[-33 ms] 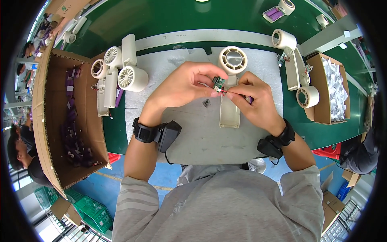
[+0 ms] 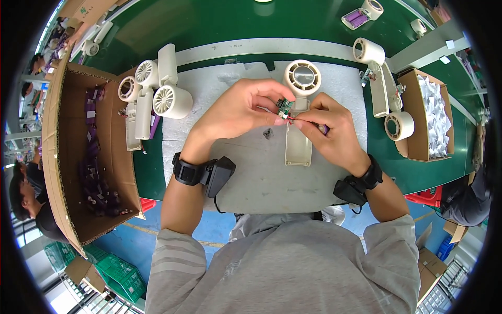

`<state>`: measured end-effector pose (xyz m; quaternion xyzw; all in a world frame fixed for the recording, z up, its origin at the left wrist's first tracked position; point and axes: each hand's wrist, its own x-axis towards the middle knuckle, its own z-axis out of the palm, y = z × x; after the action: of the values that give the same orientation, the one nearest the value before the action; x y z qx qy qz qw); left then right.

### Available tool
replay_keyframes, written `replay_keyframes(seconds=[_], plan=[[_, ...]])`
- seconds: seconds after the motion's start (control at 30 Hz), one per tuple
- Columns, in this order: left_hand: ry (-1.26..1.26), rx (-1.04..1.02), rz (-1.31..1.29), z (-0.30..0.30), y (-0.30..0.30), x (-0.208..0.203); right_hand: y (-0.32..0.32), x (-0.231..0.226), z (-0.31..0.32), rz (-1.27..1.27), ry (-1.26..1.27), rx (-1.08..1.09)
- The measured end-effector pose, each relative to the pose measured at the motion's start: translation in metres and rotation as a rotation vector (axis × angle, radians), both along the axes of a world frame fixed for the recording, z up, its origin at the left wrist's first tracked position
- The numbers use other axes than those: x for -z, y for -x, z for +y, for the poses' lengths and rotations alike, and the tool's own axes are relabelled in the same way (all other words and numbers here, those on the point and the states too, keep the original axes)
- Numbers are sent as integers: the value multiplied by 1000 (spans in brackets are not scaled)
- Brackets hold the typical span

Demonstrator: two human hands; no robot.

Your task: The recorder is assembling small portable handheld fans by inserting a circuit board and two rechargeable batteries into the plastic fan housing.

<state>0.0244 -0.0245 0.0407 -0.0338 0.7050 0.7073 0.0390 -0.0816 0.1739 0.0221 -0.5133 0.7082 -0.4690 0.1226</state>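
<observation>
My left hand (image 2: 235,110) holds a small green circuit board (image 2: 284,107) between thumb and fingers. Beside it, my right hand (image 2: 334,128) pinches thin red and dark wires (image 2: 291,120) at the white connector on the board's lower edge. A bit of something purple (image 2: 324,129), mostly hidden, shows among the right hand's fingers. Below both hands lies a cream handheld fan casing (image 2: 298,154), its round head pointing away from me and its hollow handle facing up. Whether the wire plug is fully seated in the connector cannot be made out.
A grey-white foam mat (image 2: 251,172) covers the green table (image 2: 219,26). Several fan casings (image 2: 172,102) lie at the left, near a cardboard box (image 2: 68,157) of purple battery packs. More casings (image 2: 380,89) and a box of white packets (image 2: 434,118) are at the right.
The circuit board has tilted very slightly in my left hand. Otherwise both hands stay in place.
</observation>
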Motion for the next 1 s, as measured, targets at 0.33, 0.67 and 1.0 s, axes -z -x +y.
replay_keyframes(seconds=[0.33,0.67,1.0], plan=[[-13,-6,-25,-3,0,4,1,2,1,-4,2,-8],[-20,31,-10,-3,0,4,1,2,1,-12,4,-17],[14,32,28,-1,0,4,2,2,1,-15,26,-11]])
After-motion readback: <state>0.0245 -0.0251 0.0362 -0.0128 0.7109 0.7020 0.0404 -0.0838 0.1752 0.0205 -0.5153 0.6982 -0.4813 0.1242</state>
